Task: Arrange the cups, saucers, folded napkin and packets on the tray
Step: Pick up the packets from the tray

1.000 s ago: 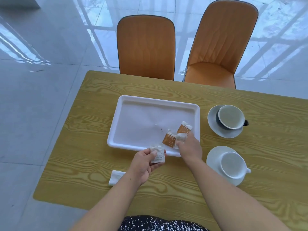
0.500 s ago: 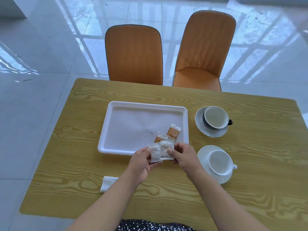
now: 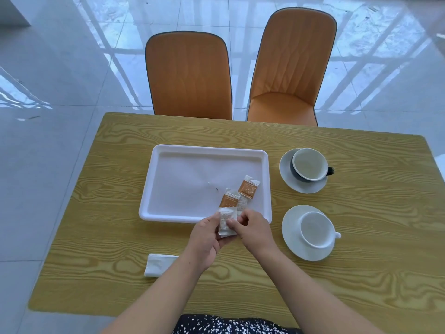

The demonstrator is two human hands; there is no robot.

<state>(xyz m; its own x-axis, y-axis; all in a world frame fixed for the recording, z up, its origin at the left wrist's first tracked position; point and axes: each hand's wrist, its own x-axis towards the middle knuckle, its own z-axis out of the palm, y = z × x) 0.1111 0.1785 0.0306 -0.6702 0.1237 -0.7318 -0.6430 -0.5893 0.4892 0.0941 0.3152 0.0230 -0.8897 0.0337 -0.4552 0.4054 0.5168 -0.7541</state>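
Packets mid-placement, cups off tray.
White rectangular plastic tray point(image 3: 168, 179) holds two orange packets point(image 3: 248, 189); white packet point(image 3: 226, 221) pinched in my hands; cups, saucers, napkin on table.

Most of the tray point(image 3: 168, 189) floor lies open; two orange packets point(image 3: 248, 189) occupy its near-right corner, and two cup-and-saucer sets point(image 3: 305, 174) flank its right side.

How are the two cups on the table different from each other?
The far cup is dark outside with a dark handle; the near cup is white all over, handle included. The far cup sits toward the right side of its saucer; the near cup does likewise on its saucer. Both stand upright, look empty, handles pointing right, outside the tray.
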